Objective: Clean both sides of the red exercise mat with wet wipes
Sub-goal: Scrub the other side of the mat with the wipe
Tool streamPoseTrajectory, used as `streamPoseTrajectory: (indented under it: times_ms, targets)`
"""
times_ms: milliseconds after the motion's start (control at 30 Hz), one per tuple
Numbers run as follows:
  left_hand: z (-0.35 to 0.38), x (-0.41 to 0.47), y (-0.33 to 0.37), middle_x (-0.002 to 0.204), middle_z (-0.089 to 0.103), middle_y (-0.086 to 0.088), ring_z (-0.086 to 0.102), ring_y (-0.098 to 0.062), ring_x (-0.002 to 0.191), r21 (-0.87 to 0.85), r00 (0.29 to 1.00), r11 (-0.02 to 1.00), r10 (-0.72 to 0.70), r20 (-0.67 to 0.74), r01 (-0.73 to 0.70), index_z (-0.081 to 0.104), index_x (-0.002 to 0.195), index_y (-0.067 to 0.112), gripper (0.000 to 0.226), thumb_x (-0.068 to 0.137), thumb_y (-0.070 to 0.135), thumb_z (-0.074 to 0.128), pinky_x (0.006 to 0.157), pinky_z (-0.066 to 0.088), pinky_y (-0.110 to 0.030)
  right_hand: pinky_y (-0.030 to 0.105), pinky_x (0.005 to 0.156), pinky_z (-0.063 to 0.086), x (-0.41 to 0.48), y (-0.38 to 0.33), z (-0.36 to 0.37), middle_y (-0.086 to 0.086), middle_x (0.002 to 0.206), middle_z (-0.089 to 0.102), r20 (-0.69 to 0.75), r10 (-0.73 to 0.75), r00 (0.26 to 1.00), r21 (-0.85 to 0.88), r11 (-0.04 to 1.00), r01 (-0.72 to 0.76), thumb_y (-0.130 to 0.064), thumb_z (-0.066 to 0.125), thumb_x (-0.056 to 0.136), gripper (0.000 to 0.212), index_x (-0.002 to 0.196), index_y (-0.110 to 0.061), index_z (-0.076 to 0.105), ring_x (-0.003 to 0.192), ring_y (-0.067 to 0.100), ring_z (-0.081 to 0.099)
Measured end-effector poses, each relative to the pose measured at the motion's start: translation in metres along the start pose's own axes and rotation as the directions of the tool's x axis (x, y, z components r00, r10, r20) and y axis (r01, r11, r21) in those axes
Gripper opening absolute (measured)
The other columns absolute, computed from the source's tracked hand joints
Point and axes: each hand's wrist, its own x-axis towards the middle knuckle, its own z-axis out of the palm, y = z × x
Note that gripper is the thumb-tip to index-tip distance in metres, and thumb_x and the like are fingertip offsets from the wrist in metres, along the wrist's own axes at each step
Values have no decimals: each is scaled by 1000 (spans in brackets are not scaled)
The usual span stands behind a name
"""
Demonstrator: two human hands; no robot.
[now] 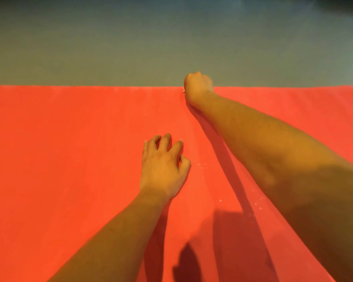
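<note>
Mat may bunch if my right hand, fingers clenched on a wipe, outpulls my splayed, bracing left hand.

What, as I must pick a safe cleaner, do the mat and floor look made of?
Mat: probably foam or rubber. It is matte red with no shine, and shows soft shallow ripples and faint lengthwise streaks. Floor: matte grey-green and finely grained, perhaps carpet or rubber flooring; it is too blurred to tell which.
</note>
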Motion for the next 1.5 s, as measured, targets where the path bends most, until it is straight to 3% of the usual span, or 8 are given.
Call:
streamPoseTrajectory:
  times_ms: [333,700,933,1033,1133,1300,1433,1500]
  targets:
    - [1,-1,3,140,56,-4,45,-35,135,38,1000,999,-4,2,3,65,133,23,45,95,38,48,112,37,-55,34,65,35,-57,18,19,14,104,67,-49,-140,989,13,990,140,-11,59,87,20,100,-11,74,94,38,65]
    - [0,1,4,131,60,-5,51,-32,126,18,999,1000,-20,-38,21,70,122,21,38,89,35,56,107,41,-50,39,76,51,3,22,6,19,109,70,37,-42,998,27,999,41,-11,61,89,21,105,-8,74,100,41,67]
    - [-2,2,6,129,60,-5,52,-31,121,35,999,999,-19,-42,21,70,119,22,37,88,36,56,103,43,-48,34,62,37,-72,30,13,9,97,64,-32,-245,969,22,969,246,-14,59,86,19,95,-15,75,91,36,64]
    - [-1,2,6,128,59,-4,52,-30,120,45,999,999,-25,-45,27,69,119,23,36,88,35,57,102,43,-48,36,59,45,-91,38,23,5,90,61,-65,-301,952,68,950,305,-11,61,83,13,88,-15,72,89,33,62]
    - [-1,2,7,127,59,-4,52,-30,119,36,998,999,-32,-49,33,69,118,23,35,88,35,56,102,43,-48,33,67,51,-76,44,19,-1,92,72,1,-103,995,424,901,93,-17,68,84,11,89,-20,77,85,20,66]
    - [-1,3,7,126,59,-2,53,-28,118,25,998,999,-33,-56,34,70,117,24,33,88,34,55,101,43,-47,21,48,47,-50,40,9,14,67,66,324,128,937,831,436,-347,3,65,85,12,79,-4,72,45,7,56]
    - [0,4,6,124,60,-2,53,-27,116,20,997,999,-34,-65,35,70,115,24,33,88,34,55,99,44,-46,38,62,60,-38,48,19,13,66,70,312,262,913,725,556,-408,-5,65,75,9,72,-6,73,60,23,67]
    - [1,4,6,125,60,-2,53,-27,117,21,997,999,-35,-66,37,70,115,24,32,88,34,55,99,44,-47,31,56,50,-44,50,21,0,65,68,220,296,929,666,651,-365,-12,66,75,5,73,-12,71,63,17,65]
